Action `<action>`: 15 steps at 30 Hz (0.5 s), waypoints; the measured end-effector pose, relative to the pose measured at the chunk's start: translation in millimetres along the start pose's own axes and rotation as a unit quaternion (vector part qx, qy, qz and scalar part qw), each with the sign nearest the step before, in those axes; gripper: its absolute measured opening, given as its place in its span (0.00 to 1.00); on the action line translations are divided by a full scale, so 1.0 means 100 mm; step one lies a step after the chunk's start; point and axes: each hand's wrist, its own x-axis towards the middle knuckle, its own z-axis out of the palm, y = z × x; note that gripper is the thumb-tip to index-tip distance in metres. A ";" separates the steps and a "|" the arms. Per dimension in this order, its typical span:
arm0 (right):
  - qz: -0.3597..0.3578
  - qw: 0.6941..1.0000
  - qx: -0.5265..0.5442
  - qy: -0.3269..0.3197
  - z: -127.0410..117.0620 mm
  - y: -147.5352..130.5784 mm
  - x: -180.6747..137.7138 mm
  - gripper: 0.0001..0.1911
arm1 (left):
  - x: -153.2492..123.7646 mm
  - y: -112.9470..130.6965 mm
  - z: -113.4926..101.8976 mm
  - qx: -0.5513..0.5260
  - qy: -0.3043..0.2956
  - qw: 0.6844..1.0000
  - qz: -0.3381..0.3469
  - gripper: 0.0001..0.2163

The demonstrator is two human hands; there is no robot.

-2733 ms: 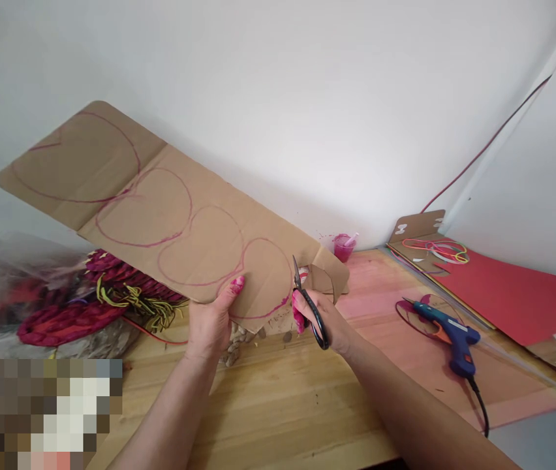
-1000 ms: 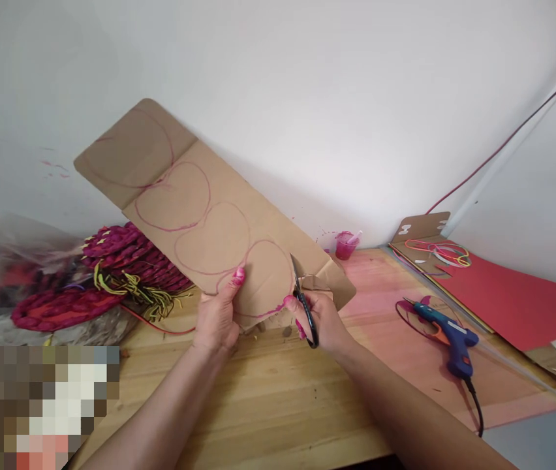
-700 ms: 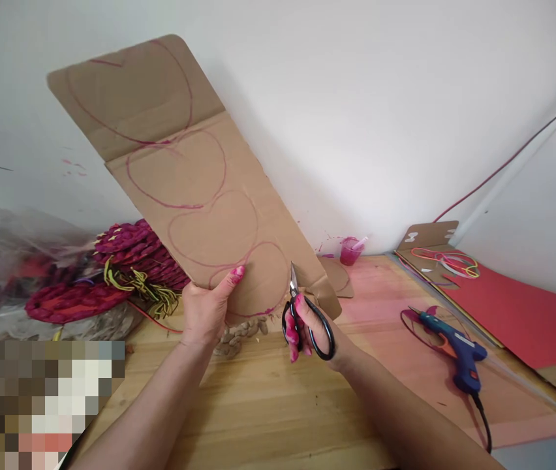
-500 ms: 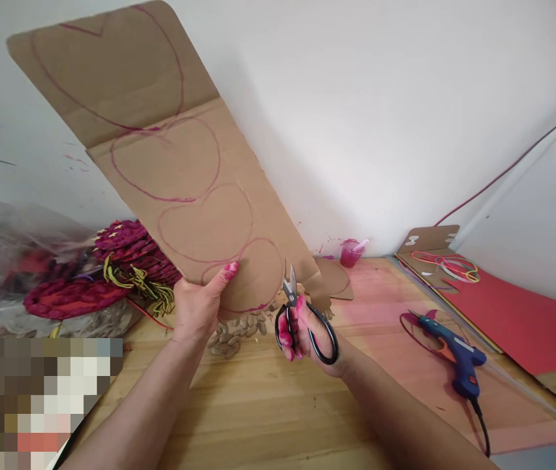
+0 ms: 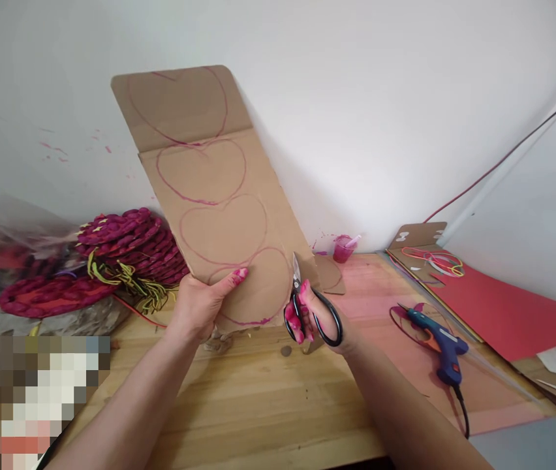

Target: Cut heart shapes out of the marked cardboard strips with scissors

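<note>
A long, folded sheet of brown cardboard [image 5: 224,228] is held up at a tilt, with several heart outlines drawn on it in dark pink. My left hand [image 5: 202,297] grips its lower left edge, thumb on the front and fingers hidden behind. My right hand [image 5: 310,313] is closed round the black looped handles of a pair of scissors [image 5: 297,277]. Their blades point upward at the sheet's right edge, beside the lowest outline; whether cardboard lies between them is hard to tell. Pink stains mark the fingertips of both hands.
On the right lie a blue glue gun [image 5: 437,343] with its cord and a red sheet [image 5: 508,307]. A cup of pink paint [image 5: 344,248] stands by the wall. Dark pink braided pieces [image 5: 131,248] are piled at left. A cut cardboard piece [image 5: 331,274] sits behind the scissors.
The cardboard has tipped back and its top has come lower and to the right. The scissors have moved slightly right and up against its edge, their blades now closer together.
</note>
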 end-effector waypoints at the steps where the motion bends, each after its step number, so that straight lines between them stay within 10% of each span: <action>1: 0.003 1.000 -0.007 -0.003 -0.01 0.01 0.00 0.41 | 0.00 0.02 -0.01 -0.001 0.004 1.000 -0.003 0.27; 15: -0.027 0.993 -0.059 0.094 0.13 0.01 -0.06 0.34 | -0.01 0.19 0.01 -0.007 -0.016 0.998 -0.061 0.32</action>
